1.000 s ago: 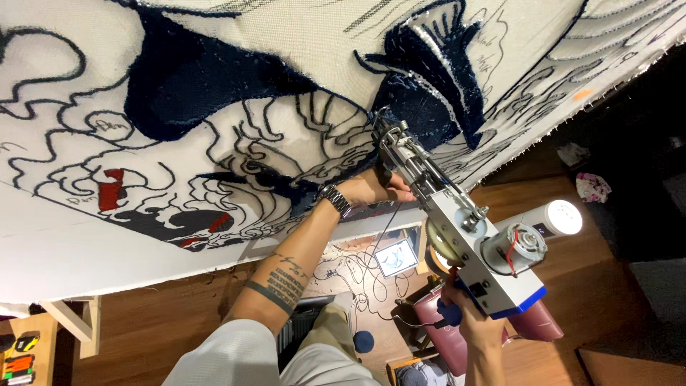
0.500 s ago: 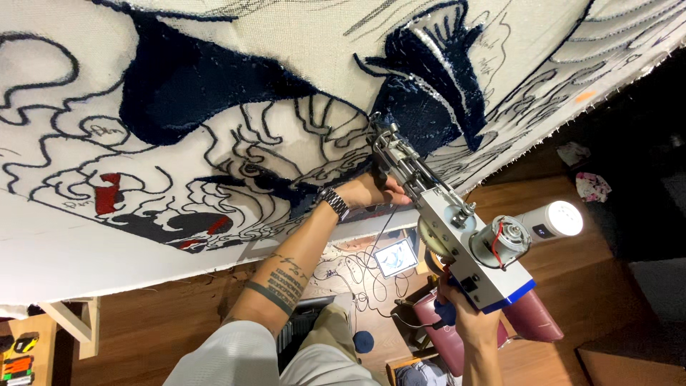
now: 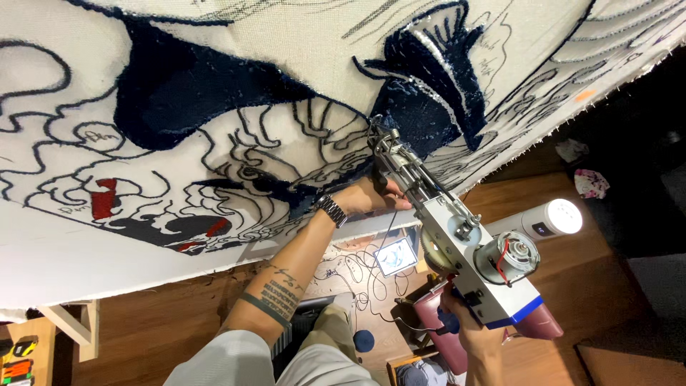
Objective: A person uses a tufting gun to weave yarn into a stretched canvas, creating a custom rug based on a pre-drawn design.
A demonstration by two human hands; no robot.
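The step in hand looks like tufting: a tufting gun (image 3: 457, 236) is pressed needle-first into a big stretched cloth (image 3: 214, 86) that carries a drawn line pattern, with dark blue pile already filling several shapes and a few small red patches low on the left. The needle tip (image 3: 376, 129) touches the cloth at the lower edge of a blue patch (image 3: 436, 78), so this looks like filling or edging that shape.

The left hand (image 3: 368, 196) is clenched round the gun's front grip, just below the cloth, wrist with a watch (image 3: 332, 211) turned toward the camera. The right hand (image 3: 471, 332) grasps the rear handle under the motor; its fingers are partly hidden by the gun body, so I cannot tell whether one rests on a trigger.

My judgement is that the next move calls for steady push into the cloth while both hands guide the gun along the drawn line, keeping the foot flat so the needle does not tear the weave or skip.

Below, on the wood floor (image 3: 607, 286), stand a white cylinder (image 3: 547, 221) lit at its end, a small glowing screen (image 3: 395, 256) among cables, and maroon shapes (image 3: 443, 322) behind the gun. A bin (image 3: 414, 372) at the bottom edge holds something pale; what it is cannot be told
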